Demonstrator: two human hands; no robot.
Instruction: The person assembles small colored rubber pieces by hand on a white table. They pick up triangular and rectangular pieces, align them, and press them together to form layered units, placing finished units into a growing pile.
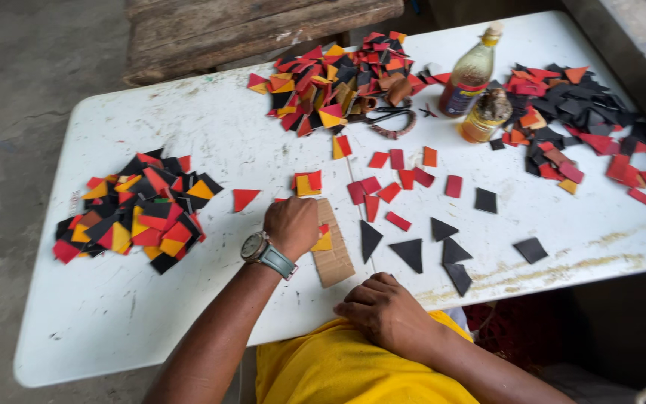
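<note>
1. I see the left hand clenched in a fist, pressing on a red and yellow piece that lies on a brown cardboard strip.
2. The strip lies on the white table, near its front edge, between both hands.
3. The right hand rests at the table edge with fingers curled; I cannot tell if it holds something.
4. Black triangles lie just right of the strip.
5. A mixed pile of pieces lies well left, and two bottles stand at the far side.
</note>
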